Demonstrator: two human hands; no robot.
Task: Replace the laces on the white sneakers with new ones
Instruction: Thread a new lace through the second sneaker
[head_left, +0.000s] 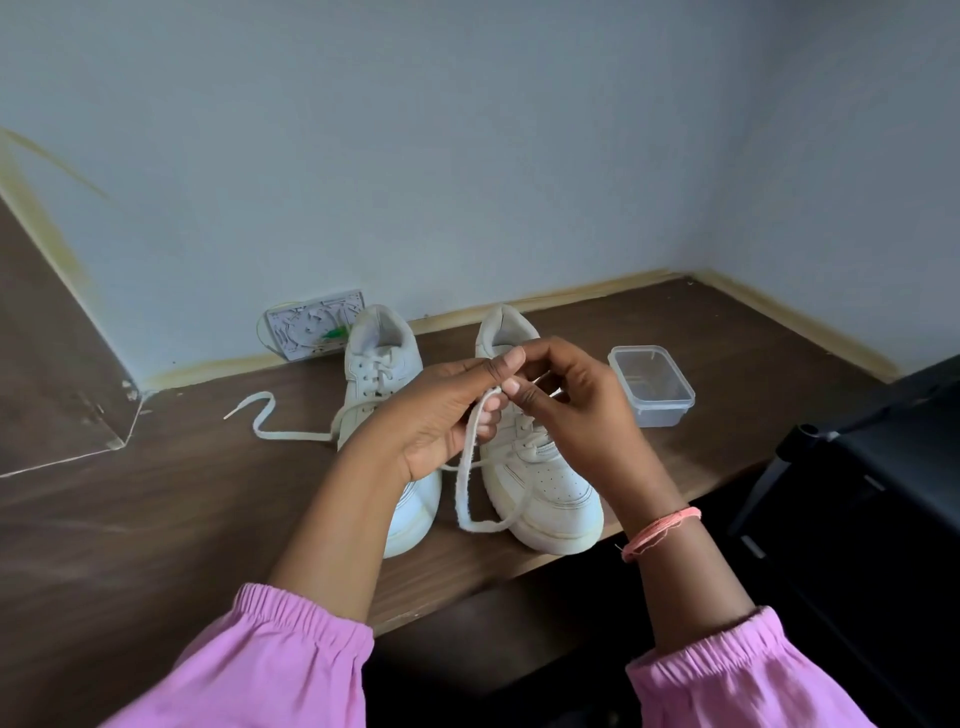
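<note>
A plain room at home: a brown wooden desk (156, 519) in a pale-blue painted wall (467, 130) corner.

the hands (498, 400) hide the right sneaker's (545, 483) eyelets; the left forearm (358, 499) covers the left sneaker's (384, 364) toe; sleeves (270, 670) run off the near edge.

2 bare forearms reach forward from the bottom of the view, each in a pink sleeve pushed up near the elbow. The left hand (447, 415) is raised with its palm turned toward the right, fingers curled and thumb extended up to meet the other hand. The right hand (566, 395) faces it, back of the hand up, fingers bent, thumb and forefinger pinched together at the left thumb tip. The 2 hands touch at the fingertips. A thin orange band circles the right wrist.
</note>
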